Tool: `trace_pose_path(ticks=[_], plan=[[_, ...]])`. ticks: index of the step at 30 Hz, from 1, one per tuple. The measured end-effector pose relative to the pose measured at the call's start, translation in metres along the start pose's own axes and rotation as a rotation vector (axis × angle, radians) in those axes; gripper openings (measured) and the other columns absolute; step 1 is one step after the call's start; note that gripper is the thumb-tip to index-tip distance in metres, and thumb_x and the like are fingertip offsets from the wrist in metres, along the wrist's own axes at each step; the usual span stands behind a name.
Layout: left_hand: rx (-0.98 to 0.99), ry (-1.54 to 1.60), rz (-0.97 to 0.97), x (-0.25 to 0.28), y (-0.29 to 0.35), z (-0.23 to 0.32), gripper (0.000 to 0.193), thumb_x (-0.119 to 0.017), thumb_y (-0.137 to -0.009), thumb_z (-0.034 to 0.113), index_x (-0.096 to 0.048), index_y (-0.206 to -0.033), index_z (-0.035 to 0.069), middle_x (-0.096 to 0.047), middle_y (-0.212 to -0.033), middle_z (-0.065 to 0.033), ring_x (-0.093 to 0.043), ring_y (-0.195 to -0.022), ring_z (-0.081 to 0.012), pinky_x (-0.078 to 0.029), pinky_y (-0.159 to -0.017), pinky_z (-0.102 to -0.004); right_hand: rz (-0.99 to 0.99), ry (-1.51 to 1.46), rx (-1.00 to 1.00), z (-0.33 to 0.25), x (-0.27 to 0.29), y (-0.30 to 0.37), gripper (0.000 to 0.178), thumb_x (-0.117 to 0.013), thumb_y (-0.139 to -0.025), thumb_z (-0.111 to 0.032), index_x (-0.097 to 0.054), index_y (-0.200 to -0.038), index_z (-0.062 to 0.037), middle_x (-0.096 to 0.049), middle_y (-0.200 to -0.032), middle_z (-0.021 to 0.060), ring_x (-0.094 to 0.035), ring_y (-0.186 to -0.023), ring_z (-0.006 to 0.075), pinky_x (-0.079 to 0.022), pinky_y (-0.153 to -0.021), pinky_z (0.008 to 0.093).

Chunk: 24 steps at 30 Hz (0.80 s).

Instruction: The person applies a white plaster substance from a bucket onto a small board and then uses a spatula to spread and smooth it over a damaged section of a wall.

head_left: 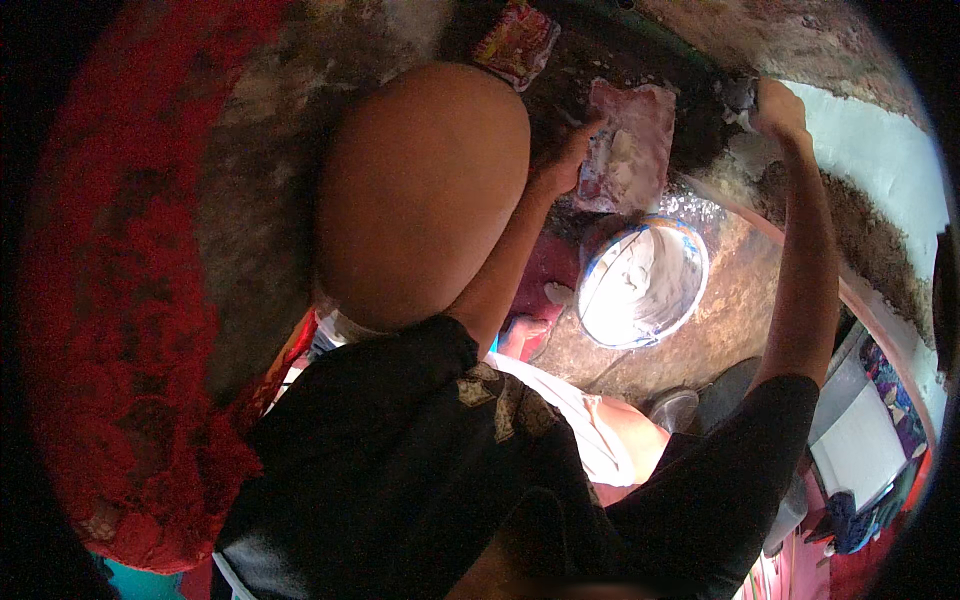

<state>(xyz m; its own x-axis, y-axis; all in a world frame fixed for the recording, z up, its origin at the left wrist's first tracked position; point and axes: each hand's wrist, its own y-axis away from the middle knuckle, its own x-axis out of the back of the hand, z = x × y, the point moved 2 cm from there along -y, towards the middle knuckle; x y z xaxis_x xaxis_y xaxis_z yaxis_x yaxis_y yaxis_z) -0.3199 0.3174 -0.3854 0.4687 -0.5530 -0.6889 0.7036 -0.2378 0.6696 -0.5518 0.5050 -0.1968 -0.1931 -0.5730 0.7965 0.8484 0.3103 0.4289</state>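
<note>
My left hand (572, 158) grips the left edge of a flat reddish board (628, 145) smeared with pale paste. My right hand (780, 108) is closed at the upper right, close against the wall. A small grey blade-like tool (738, 95) pokes out on its left side; its full shape is hidden. Between and below my hands stands a bucket (690, 285) with a blue-marked rim and white paste inside.
A large bent knee (425, 195) rises left of my left arm. A crumpled red-and-yellow packet (517, 43) lies beyond it. White coating (870, 130) covers part of the rough wall on the right. A round metal vessel (675, 410) stands below the bucket.
</note>
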Motion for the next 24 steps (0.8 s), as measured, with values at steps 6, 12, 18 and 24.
trace_pose_path(ticks=[6,12,18,24], plan=[[0.043,0.079,-0.096,-0.001,0.0,0.003,0.063,-0.062,-0.081,0.037,-0.043,-0.129,0.001,-0.049,-0.127,-0.0133,-0.049,-0.113,-0.0252,-0.041,-0.095,-0.0398,0.004,0.099,0.047,0.005,-0.019,-0.01,0.024,-0.056,-0.074,-0.011,-0.06,-0.096,-0.006,-0.064,-0.095,0.0169,-0.062,-0.091,0.0344,-0.051,-0.075,0.0447],[0.0,0.055,-0.106,-0.003,0.002,0.003,0.056,-0.06,-0.082,0.039,-0.049,-0.124,0.003,-0.053,-0.123,-0.0129,-0.053,-0.107,-0.0261,-0.044,-0.092,-0.0411,0.022,0.133,-0.01,0.005,-0.02,-0.016,0.02,-0.052,-0.078,-0.013,-0.063,-0.094,-0.0077,-0.065,-0.093,0.0134,-0.064,-0.087,0.0319,-0.052,-0.07,0.0438],[-0.047,-0.019,0.045,-0.007,0.005,0.009,0.049,-0.057,-0.083,0.038,-0.054,-0.118,0.004,-0.059,-0.115,-0.0105,-0.059,-0.1,-0.0265,-0.047,-0.089,-0.0431,0.021,0.158,-0.087,0.004,-0.007,-0.012,0.02,-0.052,-0.08,-0.014,-0.065,-0.095,-0.0102,-0.066,-0.094,0.0138,-0.065,-0.089,0.0302,-0.053,-0.07,0.0416],[-0.063,0.003,0.017,0.003,-0.014,-0.002,0.048,-0.059,-0.083,0.035,-0.054,-0.119,0.004,-0.059,-0.115,-0.0101,-0.058,-0.101,-0.0251,-0.045,-0.091,-0.0421,0.067,0.099,-0.112,0.003,0.013,-0.009,0.022,-0.058,-0.072,-0.01,-0.062,-0.093,-0.0063,-0.064,-0.099,0.0167,-0.062,-0.092,0.034,-0.05,-0.075,0.0446]])
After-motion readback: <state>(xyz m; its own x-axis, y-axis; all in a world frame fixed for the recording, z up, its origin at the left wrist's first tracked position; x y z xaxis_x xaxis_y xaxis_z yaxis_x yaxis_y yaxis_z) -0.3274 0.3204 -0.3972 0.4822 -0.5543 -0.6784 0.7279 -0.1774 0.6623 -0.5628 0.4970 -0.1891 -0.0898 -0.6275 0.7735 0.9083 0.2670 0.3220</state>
